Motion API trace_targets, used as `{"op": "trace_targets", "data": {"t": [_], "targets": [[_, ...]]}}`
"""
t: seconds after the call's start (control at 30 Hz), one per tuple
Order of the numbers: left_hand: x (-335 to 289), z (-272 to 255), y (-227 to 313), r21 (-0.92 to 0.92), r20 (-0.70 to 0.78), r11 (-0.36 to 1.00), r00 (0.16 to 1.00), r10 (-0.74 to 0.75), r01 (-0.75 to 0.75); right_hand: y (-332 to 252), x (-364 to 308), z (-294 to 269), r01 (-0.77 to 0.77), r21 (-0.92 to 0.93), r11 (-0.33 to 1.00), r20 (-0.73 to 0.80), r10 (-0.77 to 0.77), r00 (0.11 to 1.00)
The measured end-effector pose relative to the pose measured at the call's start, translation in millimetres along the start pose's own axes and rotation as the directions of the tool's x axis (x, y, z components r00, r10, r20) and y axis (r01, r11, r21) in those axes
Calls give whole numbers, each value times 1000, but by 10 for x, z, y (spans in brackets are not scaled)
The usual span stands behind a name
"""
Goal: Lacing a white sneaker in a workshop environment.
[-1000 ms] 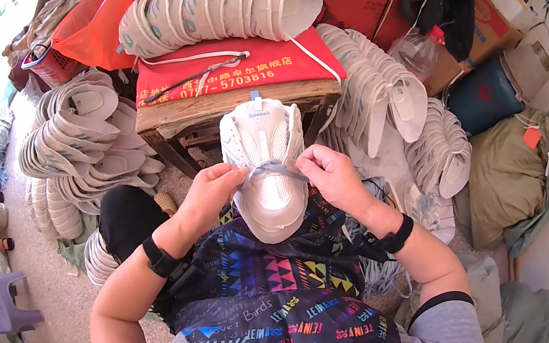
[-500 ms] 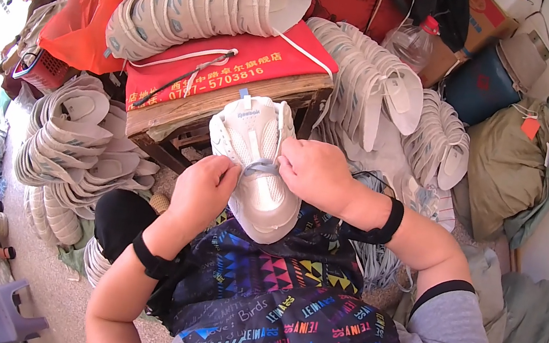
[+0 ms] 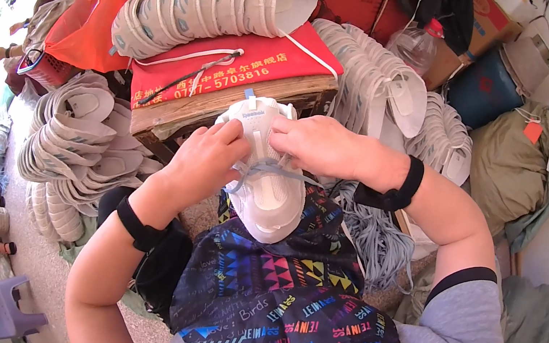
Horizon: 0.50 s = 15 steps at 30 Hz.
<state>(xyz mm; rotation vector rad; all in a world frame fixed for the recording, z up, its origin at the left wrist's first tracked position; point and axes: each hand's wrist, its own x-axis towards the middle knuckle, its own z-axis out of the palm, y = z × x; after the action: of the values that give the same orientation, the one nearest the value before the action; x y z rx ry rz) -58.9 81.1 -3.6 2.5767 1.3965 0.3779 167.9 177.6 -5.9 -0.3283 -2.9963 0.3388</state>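
Shoelace [image 3: 273,168] crosses the white shoe upper [image 3: 272,208] widthwise, toeward of the curled right hand [image 3: 323,148], beside the curled left hand [image 3: 201,160], both grips unclear.

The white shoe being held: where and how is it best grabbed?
Probably pinch its rounded toe, from the person's side: it points that way and lies uncovered, while the left hand and right hand crowd the part above and a grey lace crosses the middle.
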Motion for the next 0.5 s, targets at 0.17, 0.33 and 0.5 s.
{"op": "trace_targets", "data": {"t": [0.17,0.33,0.5], "targets": [[-20,101,-19,-6,-50,1000,999,-11,11,77,0,4,41,-10,999,32,-40,999],[-69,88,-81,-152,-55,988,998,-10,2,146,-54,81,31,56,998,26,-33,999],[-21,201,-29,-31,-148,995,984,-95,92,124,-64,224,-98,471,877,-56,141,988]]}}
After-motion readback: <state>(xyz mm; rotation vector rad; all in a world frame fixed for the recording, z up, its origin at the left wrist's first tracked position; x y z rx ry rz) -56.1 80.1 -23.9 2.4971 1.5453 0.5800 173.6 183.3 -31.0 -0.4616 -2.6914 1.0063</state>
